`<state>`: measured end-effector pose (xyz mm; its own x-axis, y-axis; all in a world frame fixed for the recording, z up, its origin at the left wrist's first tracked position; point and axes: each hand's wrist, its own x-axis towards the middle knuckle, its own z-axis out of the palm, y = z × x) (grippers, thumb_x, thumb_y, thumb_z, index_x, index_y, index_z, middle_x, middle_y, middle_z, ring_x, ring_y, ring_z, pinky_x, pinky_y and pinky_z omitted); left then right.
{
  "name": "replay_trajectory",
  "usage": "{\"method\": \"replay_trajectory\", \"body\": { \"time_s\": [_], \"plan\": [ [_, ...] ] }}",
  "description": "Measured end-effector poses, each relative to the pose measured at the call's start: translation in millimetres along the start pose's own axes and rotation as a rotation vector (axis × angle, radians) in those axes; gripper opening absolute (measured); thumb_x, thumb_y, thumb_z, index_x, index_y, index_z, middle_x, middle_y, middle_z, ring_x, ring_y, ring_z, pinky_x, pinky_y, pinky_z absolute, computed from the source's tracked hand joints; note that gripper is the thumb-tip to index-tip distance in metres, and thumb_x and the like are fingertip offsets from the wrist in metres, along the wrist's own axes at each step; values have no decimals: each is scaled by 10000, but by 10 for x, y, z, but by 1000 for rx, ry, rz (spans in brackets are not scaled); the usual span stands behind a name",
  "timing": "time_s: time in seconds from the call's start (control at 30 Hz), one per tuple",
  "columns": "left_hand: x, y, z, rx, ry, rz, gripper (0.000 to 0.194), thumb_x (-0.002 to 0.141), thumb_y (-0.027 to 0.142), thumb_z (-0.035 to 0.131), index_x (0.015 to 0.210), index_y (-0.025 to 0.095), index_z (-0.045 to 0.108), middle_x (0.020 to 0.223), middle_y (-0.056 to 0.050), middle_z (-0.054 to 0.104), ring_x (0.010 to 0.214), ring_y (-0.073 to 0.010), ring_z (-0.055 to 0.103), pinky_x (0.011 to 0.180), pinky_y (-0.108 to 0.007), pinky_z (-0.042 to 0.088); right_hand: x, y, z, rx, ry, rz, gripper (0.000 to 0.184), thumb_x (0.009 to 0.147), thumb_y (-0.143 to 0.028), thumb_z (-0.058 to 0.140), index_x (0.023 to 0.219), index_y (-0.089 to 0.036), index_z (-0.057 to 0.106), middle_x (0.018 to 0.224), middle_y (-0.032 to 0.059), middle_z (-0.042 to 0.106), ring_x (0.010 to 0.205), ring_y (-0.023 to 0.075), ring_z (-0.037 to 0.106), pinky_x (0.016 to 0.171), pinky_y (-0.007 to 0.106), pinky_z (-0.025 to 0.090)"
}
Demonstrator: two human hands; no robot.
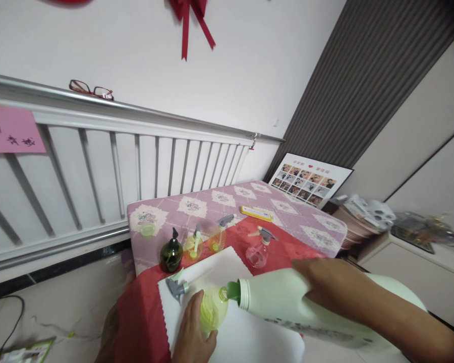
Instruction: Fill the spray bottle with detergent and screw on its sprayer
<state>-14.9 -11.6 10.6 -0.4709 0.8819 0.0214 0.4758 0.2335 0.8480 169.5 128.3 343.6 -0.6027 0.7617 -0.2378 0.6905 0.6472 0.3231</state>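
My left hand is wrapped round a yellow see-through spray bottle whose top is off. In my right hand is a large pale green jug, gripped at its handle and tilted on its side. The jug's green spout is at the mouth of the yellow bottle. Whether liquid is flowing I cannot tell. A grey spray head lies on the white sheet, just beyond my left hand.
Behind the sheet stand a dark green pump bottle, a yellow bottle, an orange spray bottle and a pink spray bottle. A yellow box and a pale green cap lie on the patterned tablecloth. A radiator runs behind.
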Motion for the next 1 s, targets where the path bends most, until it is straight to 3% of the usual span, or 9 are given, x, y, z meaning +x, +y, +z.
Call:
{"method": "replay_trajectory", "body": {
  "time_s": [0.73, 1.0],
  "plan": [
    [-19, 21, -16, -23, 2, 2, 840, 672, 206, 544, 1461, 81, 284, 1562, -174, 355, 1465, -290, 312, 1223, -465, 295, -2, 0, 9, -8, 2, 0, 306, 605, -115, 497, 847, -222, 651, 900, 113, 769, 842, 325, 703, 569, 294, 207],
    [-5, 3, 0, 11, -7, 4, 850, 658, 199, 543, 1460, 77, 288, 1569, -169, 347, 1467, -279, 312, 1222, -432, 301, 9, -8, 11, -6, 3, 10, 291, 607, -127, 488, 833, -226, 642, 896, 104, 770, 829, 335, 708, 568, 291, 238]
  ]
}}
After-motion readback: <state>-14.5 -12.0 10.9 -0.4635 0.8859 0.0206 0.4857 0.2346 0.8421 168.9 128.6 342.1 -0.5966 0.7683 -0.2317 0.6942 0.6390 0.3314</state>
